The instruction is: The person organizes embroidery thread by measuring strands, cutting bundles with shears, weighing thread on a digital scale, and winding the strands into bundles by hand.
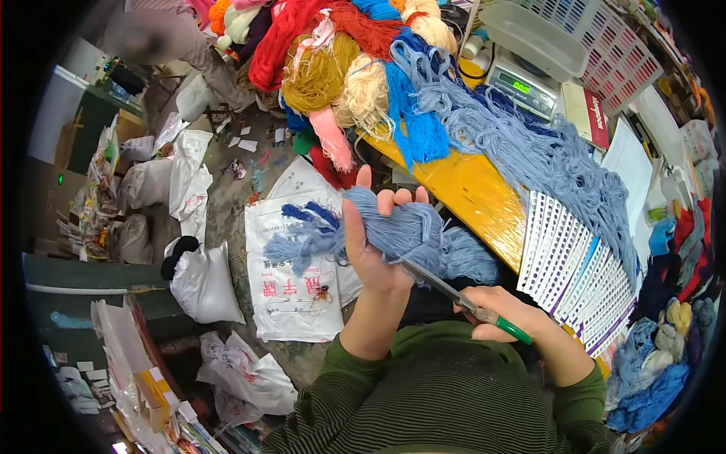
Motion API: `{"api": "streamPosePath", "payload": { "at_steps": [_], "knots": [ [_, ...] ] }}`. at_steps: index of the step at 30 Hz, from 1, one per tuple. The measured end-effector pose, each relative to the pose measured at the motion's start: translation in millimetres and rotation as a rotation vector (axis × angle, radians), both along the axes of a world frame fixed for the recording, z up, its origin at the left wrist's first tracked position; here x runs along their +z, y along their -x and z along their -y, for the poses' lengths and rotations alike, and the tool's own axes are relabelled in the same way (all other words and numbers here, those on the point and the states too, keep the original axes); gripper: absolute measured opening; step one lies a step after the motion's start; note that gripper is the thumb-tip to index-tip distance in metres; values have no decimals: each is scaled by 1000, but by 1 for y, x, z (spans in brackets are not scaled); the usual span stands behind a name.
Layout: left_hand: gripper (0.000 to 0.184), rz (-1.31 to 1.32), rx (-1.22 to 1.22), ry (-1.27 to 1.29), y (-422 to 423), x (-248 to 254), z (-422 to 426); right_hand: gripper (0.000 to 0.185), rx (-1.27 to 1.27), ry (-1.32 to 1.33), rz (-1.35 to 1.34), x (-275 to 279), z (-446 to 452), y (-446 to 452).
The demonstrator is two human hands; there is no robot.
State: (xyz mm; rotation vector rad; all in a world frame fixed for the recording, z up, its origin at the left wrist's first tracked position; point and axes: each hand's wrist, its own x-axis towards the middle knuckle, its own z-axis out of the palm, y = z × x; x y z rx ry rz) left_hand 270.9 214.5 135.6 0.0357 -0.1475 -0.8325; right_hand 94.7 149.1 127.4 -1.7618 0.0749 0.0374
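A thick bundle of grey-blue yarn lies in my left hand, whose fingers curl round it from beneath. Loose blue strands hang from the bundle on both sides. Scissors with green handles are gripped in my right hand. Their long blades point up and left, and the tips reach the lower edge of the yarn beside my left palm. Whether any strand lies between the blades I cannot tell.
A yellow table bears a long heap of light blue yarn, a digital scale and striped cards. Colourful skeins are piled at its far end. White sacks stand on the floor. A person is at upper left.
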Motion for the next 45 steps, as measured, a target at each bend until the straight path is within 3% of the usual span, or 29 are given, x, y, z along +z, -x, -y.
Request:
{"api": "streamPosePath", "payload": {
  "at_steps": [3,6,9,10,11,13,14,15,17,18,20,21,22,23,24,25,27,31,37,40,43,45],
  "knots": [
    [30,-35,14,-118,6,-2,5,48,71,20,-61,8,4,2],
    [22,33,7,-162,8,-18,10,51,-14,89,94,-1,3,1],
    [20,95,-29,-300,17,-35,13,53,-195,-194,-28,-6,0,13],
    [21,107,-46,-367,24,-39,13,50,-308,-445,94,2,-2,14],
    [28,118,-123,-476,33,-42,11,49,-402,-502,118,9,-2,16],
    [29,383,-330,-764,61,-62,4,50,-578,-644,238,7,2,23],
    [30,517,-441,-902,80,-77,-1,55,-595,-596,150,7,14,34],
    [31,582,-581,-865,108,-99,-8,53,-632,-533,141,9,20,40],
    [32,1128,-421,-778,144,-103,-13,50,-617,-411,-33,16,32,55],
    [31,1581,-76,-692,157,-101,-16,48,-561,-355,-193,19,38,65],
    [29,1805,-593,-607,161,-86,-15,38,-314,-89,-444,22,49,73],
    [28,1902,-856,-540,159,-79,-12,44,-259,-65,-546,25,47,70],
    [28,1795,-948,-602,157,-70,-8,52,-202,-42,-644,27,43,67],
    [27,1684,-1035,-665,154,-60,-4,45,-157,130,-506,10,40,70],
    [27,1573,-1115,-729,152,-55,-3,45,-87,198,-624,3,40,71],
    [28,1564,-1025,-612,148,-54,-4,46,-84,207,-672,-8,38,71],
    [29,1732,-948,-599,165,-76,-10,49,-79,184,-747,-21,35,65],
    [30,1904,-910,-593,163,-69,-7,55,-96,122,-823,-30,37,57],
    [26,1538,-992,-637,160,-75,-10,56,-98,87,-875,-23,39,64],
    [27,1797,-871,-585,165,-79,-7,56,-98,69,-891,-28,39,67],
    [28,1637,-873,-624,161,-76,-7,56,-104,45,-913,-32,37,62],
    [18,1543,-711,-672,170,-82,-9,56,-115,38,-931,-34,38,59]
  ]
}}
